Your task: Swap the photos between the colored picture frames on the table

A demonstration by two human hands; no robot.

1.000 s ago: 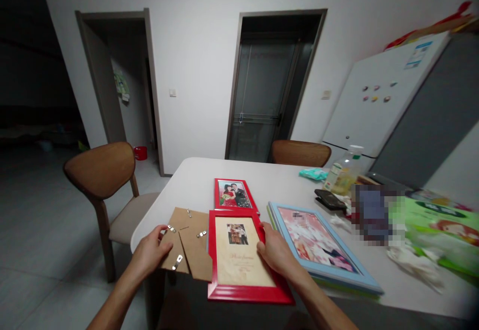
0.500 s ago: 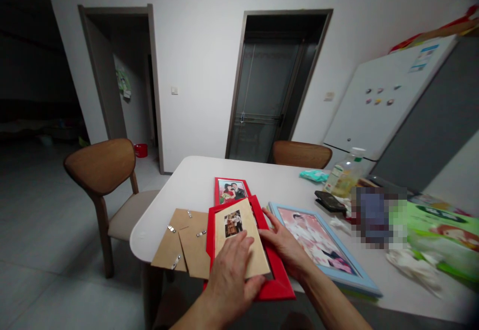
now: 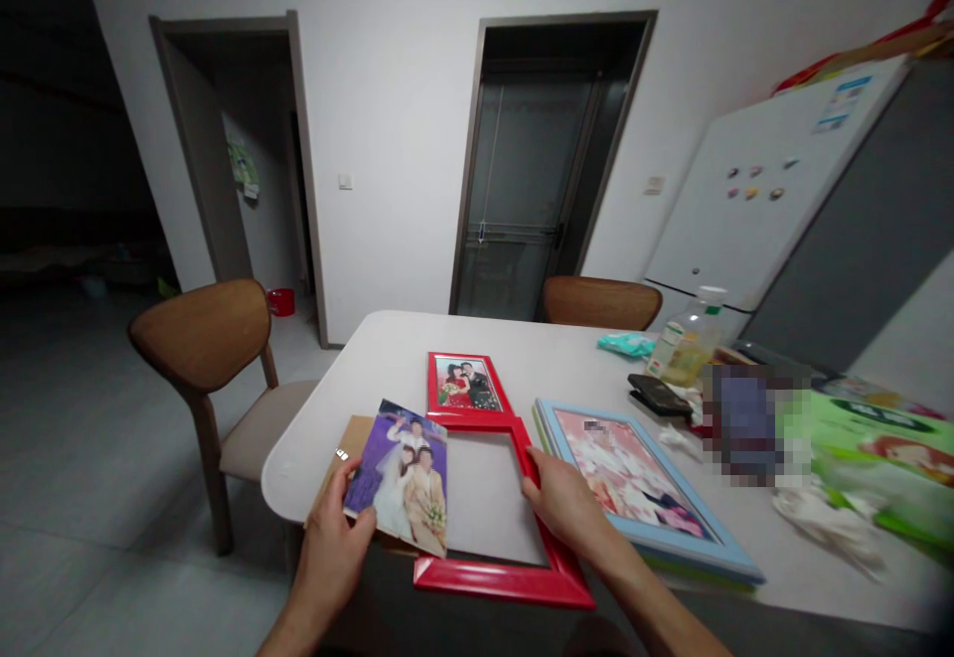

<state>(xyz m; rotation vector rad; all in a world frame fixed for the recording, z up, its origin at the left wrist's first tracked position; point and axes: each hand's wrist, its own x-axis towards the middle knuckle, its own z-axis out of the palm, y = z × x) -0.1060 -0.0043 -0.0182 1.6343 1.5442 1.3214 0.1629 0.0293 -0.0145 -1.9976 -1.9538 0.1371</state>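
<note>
My left hand (image 3: 341, 523) grips a wedding photo (image 3: 398, 483) with a purple background by its left edge, tilted over the left part of a red frame. My right hand (image 3: 562, 498) is closed around the right side of that red picture frame (image 3: 507, 582), and the white table shows through its opening. Beyond it lies a smaller red frame with a couple's photo (image 3: 468, 384), touching or overlapped by the frame's top edge. Brown backing boards (image 3: 360, 430) with metal clips are mostly hidden under the photo.
A blue-framed picture (image 3: 641, 478) lies on the white table (image 3: 552, 344) to the right. Past it are a dark wallet-like item (image 3: 660, 397), a bottle (image 3: 686, 339), crumpled tissues and a green package (image 3: 879, 448). Wooden chairs (image 3: 201, 334) stand at the left and far side.
The photo has left the red frame and moved left in my left hand, its purple picture side now showing. My right hand still holds the frame, whose opening is now bare.
</note>
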